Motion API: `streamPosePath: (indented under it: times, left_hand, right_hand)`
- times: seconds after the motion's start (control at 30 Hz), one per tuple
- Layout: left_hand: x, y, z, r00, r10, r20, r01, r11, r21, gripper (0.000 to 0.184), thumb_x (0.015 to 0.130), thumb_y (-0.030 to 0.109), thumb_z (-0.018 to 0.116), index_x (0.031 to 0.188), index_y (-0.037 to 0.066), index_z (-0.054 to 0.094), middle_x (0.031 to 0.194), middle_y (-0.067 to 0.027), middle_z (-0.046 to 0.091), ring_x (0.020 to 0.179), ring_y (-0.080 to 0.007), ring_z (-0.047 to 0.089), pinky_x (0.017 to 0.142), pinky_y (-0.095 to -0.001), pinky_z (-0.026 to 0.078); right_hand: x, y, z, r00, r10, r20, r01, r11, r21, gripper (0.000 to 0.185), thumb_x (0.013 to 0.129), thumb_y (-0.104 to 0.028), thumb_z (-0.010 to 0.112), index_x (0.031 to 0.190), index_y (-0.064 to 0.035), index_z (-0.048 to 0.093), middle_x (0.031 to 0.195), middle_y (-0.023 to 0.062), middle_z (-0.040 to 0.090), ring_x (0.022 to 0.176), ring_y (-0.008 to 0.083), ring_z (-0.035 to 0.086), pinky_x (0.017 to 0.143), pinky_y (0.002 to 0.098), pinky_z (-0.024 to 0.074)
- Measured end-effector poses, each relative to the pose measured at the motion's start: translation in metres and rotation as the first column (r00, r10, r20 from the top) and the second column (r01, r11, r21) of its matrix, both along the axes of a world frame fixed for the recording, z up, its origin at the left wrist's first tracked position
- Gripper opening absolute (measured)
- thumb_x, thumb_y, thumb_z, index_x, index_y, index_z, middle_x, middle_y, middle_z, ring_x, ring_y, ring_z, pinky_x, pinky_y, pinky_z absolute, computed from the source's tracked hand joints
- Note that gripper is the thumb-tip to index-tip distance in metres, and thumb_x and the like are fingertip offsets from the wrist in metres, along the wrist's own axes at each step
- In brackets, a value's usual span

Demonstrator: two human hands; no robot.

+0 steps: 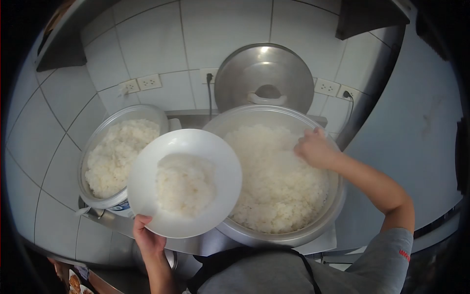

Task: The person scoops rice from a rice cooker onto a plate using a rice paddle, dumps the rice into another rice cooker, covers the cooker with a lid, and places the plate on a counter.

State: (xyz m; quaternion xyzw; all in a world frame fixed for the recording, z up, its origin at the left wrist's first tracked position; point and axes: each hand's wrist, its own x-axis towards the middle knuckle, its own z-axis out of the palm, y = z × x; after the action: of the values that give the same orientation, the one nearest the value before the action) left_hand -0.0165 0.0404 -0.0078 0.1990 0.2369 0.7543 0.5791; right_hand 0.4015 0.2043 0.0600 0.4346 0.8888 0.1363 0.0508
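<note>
My left hand (148, 235) grips the near rim of a white plate (139, 171), thumb over the edge. On the plate lies a mound of cooked white rice (185, 183). To the right stands a big round metal pot (274, 240), filled with more rice (279, 206). My right hand (317, 148) is closed above the pot's right side, over the rice. Whatever its fingers hold is hidden or blends into the white rice.
A second rice container (83, 188) stands left, partly behind the plate. A metal lid (264, 73) leans against the tiled wall behind the pot. Wall sockets (149, 82) and plugged-in cords (209, 90) are at the back. Metal shelf brackets (372, 19) jut out above.
</note>
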Motion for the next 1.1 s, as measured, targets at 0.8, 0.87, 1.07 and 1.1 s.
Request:
streamPosePath:
  times: [0.8, 0.87, 1.07, 1.1]
  left_hand:
    - [-0.003, -0.004, 0.0, 0.999, -0.037, 0.002, 0.037, 0.999, -0.015, 0.046, 0.07, 0.006, 0.043, 0.114, -0.009, 0.048, 0.111, -0.0178, 0.057, 0.1, -0.0298, 0.057, 0.09, -0.0403, 0.047]
    - [-0.003, -0.007, 0.0, 0.999, -0.04, -0.02, 0.04, 0.999, -0.007, 0.047, 0.07, 0.007, 0.043, 0.114, -0.009, 0.048, 0.111, -0.0172, 0.057, 0.101, -0.0286, 0.056, 0.09, -0.0387, 0.045]
    - [0.008, -0.013, -0.001, 1.0, 0.019, -0.009, -0.02, 0.998, -0.056, 0.048, 0.07, 0.007, 0.044, 0.115, -0.008, 0.048, 0.112, -0.0165, 0.057, 0.103, -0.0291, 0.056, 0.092, -0.0398, 0.044]
    - [0.01, -0.014, -0.002, 1.0, 0.01, -0.022, -0.011, 0.999, -0.047, 0.048, 0.07, 0.007, 0.044, 0.116, -0.007, 0.048, 0.112, -0.0163, 0.057, 0.103, -0.0289, 0.056, 0.092, -0.0394, 0.044]
  right_hand:
    - [0.022, -0.073, 0.001, 0.952, -0.236, -0.196, -0.002, 0.635, -0.772, 0.014, 0.084, -0.016, 0.052, 0.086, -0.0071, 0.063, 0.075, 0.0067, 0.061, 0.083, 0.0223, 0.054, 0.089, 0.0403, 0.0301]
    - [0.024, -0.065, 0.009, 0.929, -0.299, -0.217, 0.03, 0.647, -0.762, 0.016, 0.084, -0.016, 0.051, 0.087, -0.0042, 0.062, 0.075, 0.0082, 0.061, 0.078, 0.0235, 0.056, 0.084, 0.0381, 0.0368]
    - [0.018, -0.035, 0.045, 0.846, -0.361, -0.391, 0.018, 0.754, -0.657, 0.019, 0.084, -0.015, 0.05, 0.085, 0.0009, 0.06, 0.071, 0.0102, 0.059, 0.067, 0.0211, 0.055, 0.066, 0.0323, 0.0448]
    - [0.01, -0.028, 0.057, 0.857, -0.342, -0.387, 0.014, 0.764, -0.645, 0.019, 0.084, -0.015, 0.05, 0.085, 0.0013, 0.06, 0.07, 0.0104, 0.059, 0.066, 0.0209, 0.055, 0.067, 0.0332, 0.0444]
